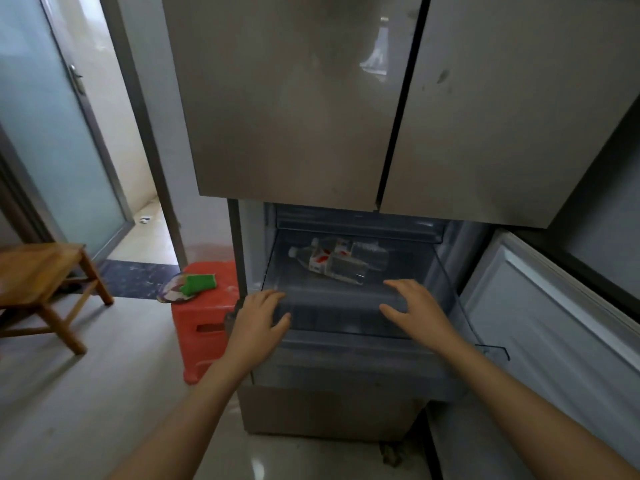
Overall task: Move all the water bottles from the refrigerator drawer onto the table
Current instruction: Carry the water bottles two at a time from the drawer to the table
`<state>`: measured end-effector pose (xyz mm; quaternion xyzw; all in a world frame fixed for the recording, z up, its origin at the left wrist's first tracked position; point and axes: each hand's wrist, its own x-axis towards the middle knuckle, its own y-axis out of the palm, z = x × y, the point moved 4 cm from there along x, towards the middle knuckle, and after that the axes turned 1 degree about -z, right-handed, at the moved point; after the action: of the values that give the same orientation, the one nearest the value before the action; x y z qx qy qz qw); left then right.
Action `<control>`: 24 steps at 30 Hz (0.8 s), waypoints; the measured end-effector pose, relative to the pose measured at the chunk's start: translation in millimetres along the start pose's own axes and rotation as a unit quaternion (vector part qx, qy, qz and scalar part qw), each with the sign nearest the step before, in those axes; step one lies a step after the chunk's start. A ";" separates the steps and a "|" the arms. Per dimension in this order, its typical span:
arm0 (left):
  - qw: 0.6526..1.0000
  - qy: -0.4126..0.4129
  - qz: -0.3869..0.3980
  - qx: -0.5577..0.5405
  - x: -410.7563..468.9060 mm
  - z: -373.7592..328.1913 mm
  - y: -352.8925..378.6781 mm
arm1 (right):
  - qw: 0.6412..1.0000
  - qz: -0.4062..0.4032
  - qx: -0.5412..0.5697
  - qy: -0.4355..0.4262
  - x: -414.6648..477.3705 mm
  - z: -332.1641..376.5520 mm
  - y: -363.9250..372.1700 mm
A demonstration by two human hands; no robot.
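The clear plastic refrigerator drawer (450,292) is pulled partly out below the closed upper doors. Two water bottles (337,263) with red and white labels lie on their sides at its back, one behind the other. My left hand (258,317) rests on the drawer's front left rim, fingers over the edge and thumb along the front. My right hand (415,308) lies on the front rim to the right, fingers spread. Neither hand touches a bottle. The small wooden table (31,271) stands at the far left.
A red plastic stool (204,327) with a green cloth (199,284) and a round pad stands right beside the fridge's left side. The open lower fridge door (554,327) swings out on the right. Grey floor lies between stool and table. A glass door is behind the table.
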<state>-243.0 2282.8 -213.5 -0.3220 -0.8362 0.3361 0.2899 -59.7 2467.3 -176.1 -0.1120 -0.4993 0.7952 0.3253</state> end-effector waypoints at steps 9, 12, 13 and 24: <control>0.997 0.006 0.015 0.070 22.7 23.3 19.5 | 0.993 0.093 -0.065 0.036 65.5 -9.4 51.0; 0.998 -0.008 0.020 0.063 19.8 23.6 20.5 | 0.989 0.122 -0.075 0.037 86.8 -15.3 66.7; 0.998 -0.019 0.017 0.055 19.9 24.4 20.9 | 0.988 0.131 -0.080 0.032 95.8 -18.4 72.5; 0.984 -0.128 -0.039 -0.120 23.4 24.4 11.5 | 0.978 0.143 -0.145 0.044 182.7 -63.6 108.3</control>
<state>-270.7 2297.3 -230.6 -0.2760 -0.9126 0.2603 0.1522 -211.1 2596.7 -273.5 -0.2628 -0.5731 0.7472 0.2102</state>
